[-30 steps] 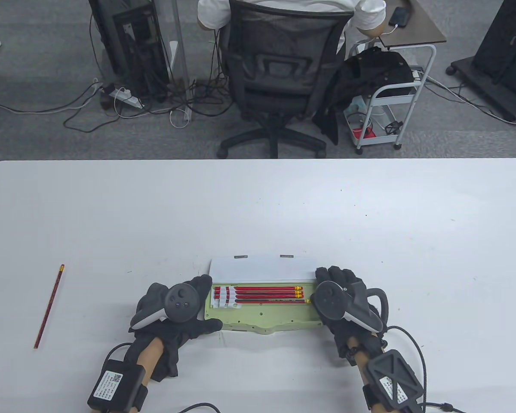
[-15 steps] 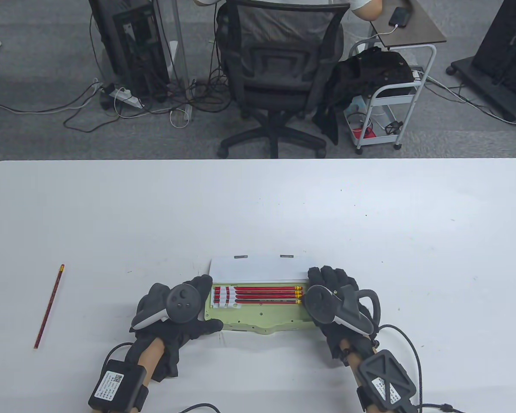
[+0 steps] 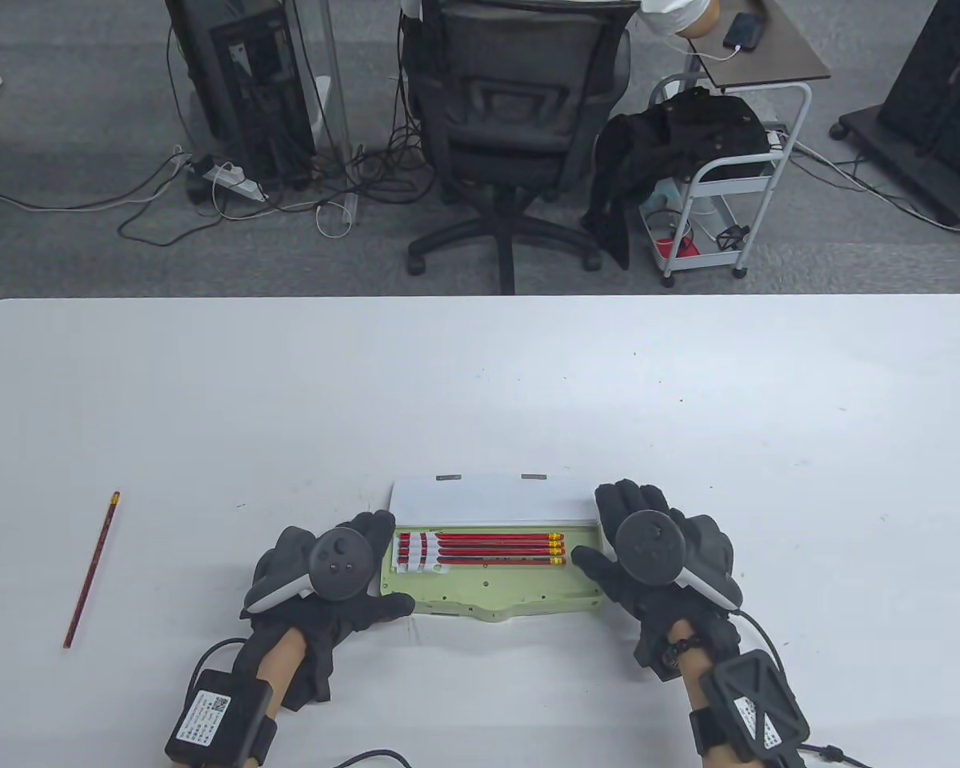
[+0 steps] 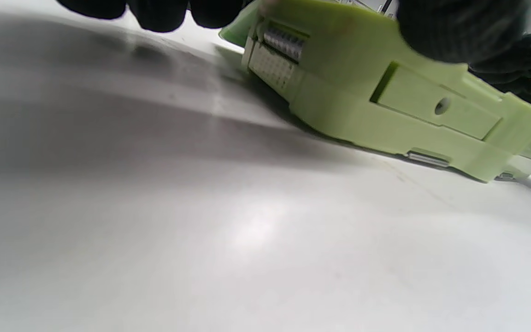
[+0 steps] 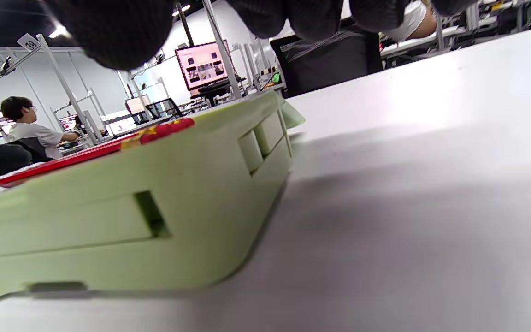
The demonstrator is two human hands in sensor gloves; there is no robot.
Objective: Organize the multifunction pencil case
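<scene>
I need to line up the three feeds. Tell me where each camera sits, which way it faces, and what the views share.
Table view: high above, looking down the table; both gloved hands, left hand, right hand, flank the open pencil case.
Left wrist view: low at the table, facing the case's left end; fingertips at top.
Right wrist view: low, facing the case's right end; fingertips at top.
Shared: the green case appears in all three.

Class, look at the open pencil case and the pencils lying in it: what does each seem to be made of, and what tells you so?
Pencil case: probably moulded plastic, matt pale green, with crisp recesses and slots along its side. Pencils: likely painted wood, glossy red with gold bands near one end; the wood itself does not show.
</scene>
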